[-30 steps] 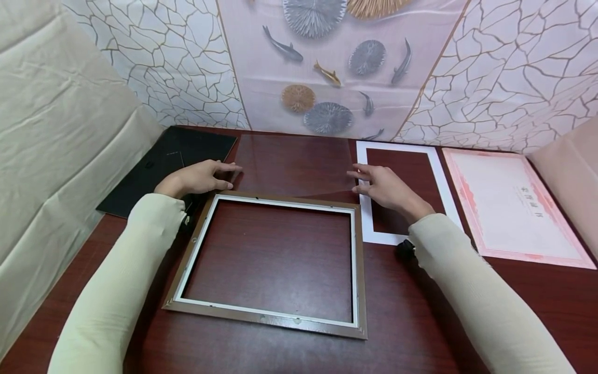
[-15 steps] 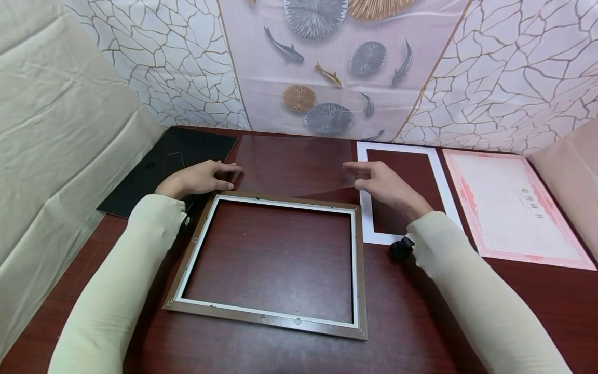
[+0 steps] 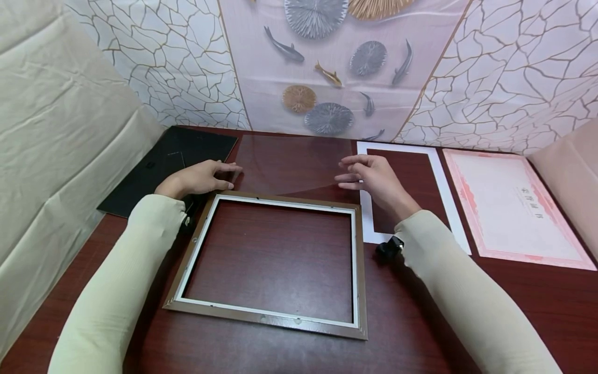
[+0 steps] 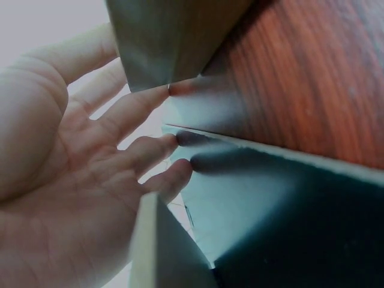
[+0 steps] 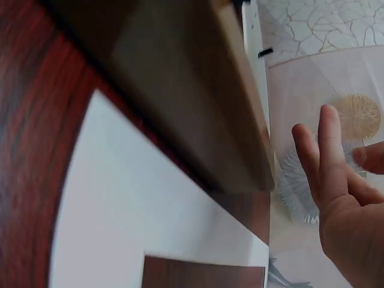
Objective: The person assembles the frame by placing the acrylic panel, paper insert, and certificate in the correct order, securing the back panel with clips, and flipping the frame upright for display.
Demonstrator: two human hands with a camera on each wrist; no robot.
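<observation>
While the clear, thin rectangular sheet (image 3: 291,163) stretches left to right along its long axis at upper centre, the left hand (image 3: 200,175), fingers loosely apart, is at its left end and the right hand (image 3: 379,179) reaches farther in, pinching or not I can't tell.

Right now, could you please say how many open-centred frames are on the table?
2: the brown frame in front, and the white frame to its right, farther back, partly hidden by the right hand. No others show.
</observation>
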